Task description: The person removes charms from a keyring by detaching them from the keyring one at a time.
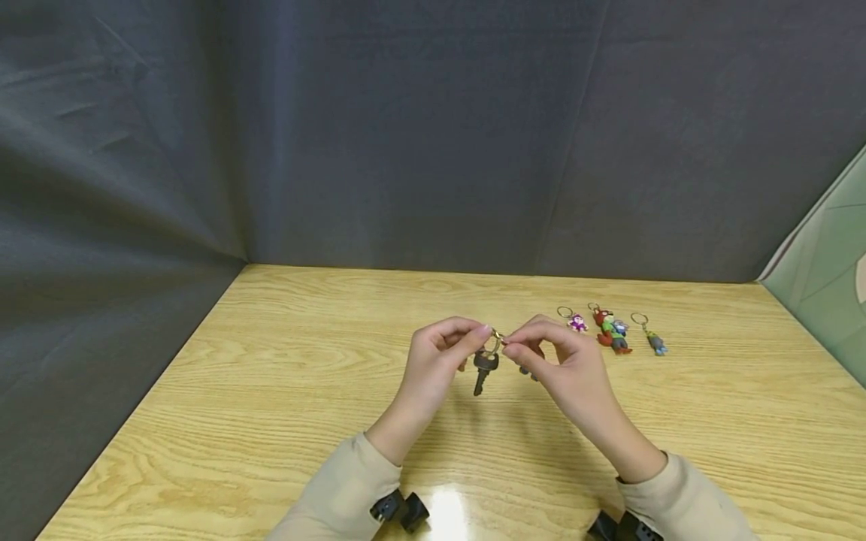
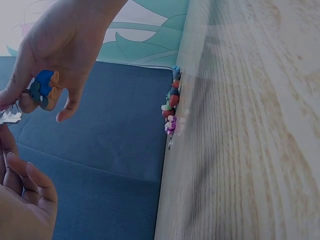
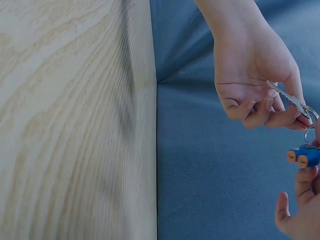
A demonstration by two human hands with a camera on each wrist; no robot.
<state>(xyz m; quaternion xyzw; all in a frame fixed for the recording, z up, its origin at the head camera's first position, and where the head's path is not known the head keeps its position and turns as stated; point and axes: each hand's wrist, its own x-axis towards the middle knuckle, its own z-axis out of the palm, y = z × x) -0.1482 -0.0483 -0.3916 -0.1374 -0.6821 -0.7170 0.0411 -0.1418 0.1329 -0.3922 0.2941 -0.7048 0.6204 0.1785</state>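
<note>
Above the table my left hand pinches a metal key ring between thumb and index finger. A dark-headed key hangs from it, blade down. From the other side my right hand pinches the rings where they meet, fingertips close to the left ones. A small figurine keychain, blue with orange feet, hangs under the right fingers; in the head view they mostly hide it. In the left wrist view the figurine shows against the right palm, and the key lies partly out of frame.
Behind the right hand, keychains lie on the wooden table: a purple-and-white figure, a cluster of red, green and blue figures, and a blue-grey figure. Dark cloth walls the back and left; a green patterned panel stands right.
</note>
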